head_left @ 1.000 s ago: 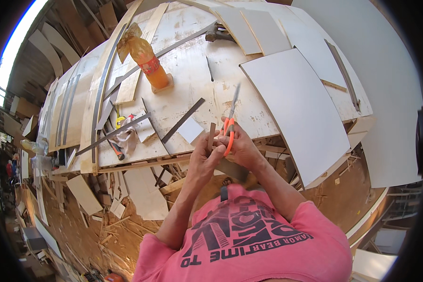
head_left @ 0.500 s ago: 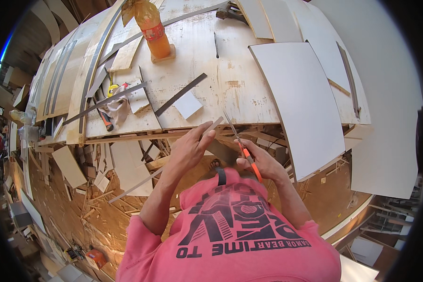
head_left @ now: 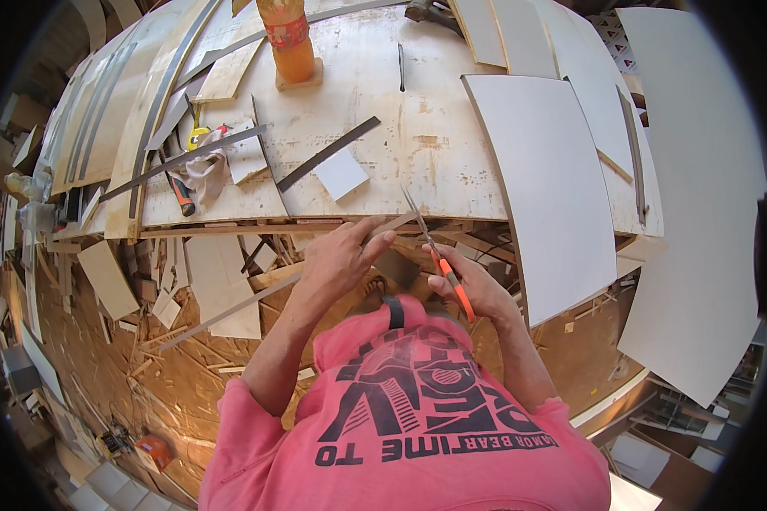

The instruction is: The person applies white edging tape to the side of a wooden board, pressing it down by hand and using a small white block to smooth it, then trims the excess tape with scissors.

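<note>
My left hand (head_left: 339,260) grips a long, thin grey-brown strip (head_left: 395,221) that runs diagonally under it toward the lower left. My right hand (head_left: 464,289) is closed on scissors (head_left: 422,220) with orange-and-black handles, their narrow blades pointing up and left at the near edge of the worktable. The strip's upper end meets the blades; I cannot tell whether it lies between them. Just beyond, on the worn white worktable (head_left: 435,179), are a small white square (head_left: 341,176) and a dark strip (head_left: 328,155).
A large white panel (head_left: 545,192) lies at right. A bottle of orange liquid (head_left: 290,43) stands on a wood block farther back. A tape measure (head_left: 198,139), rag (head_left: 204,179), orange-handled tool (head_left: 181,198) and long boards (head_left: 132,119) sit left. Wood offcuts (head_left: 111,272) litter the floor.
My hands have moved apart from their earlier close grip, with the strip now angled across toward the scissor blades and the scissors turned to point up-left. The view has shifted slightly.
</note>
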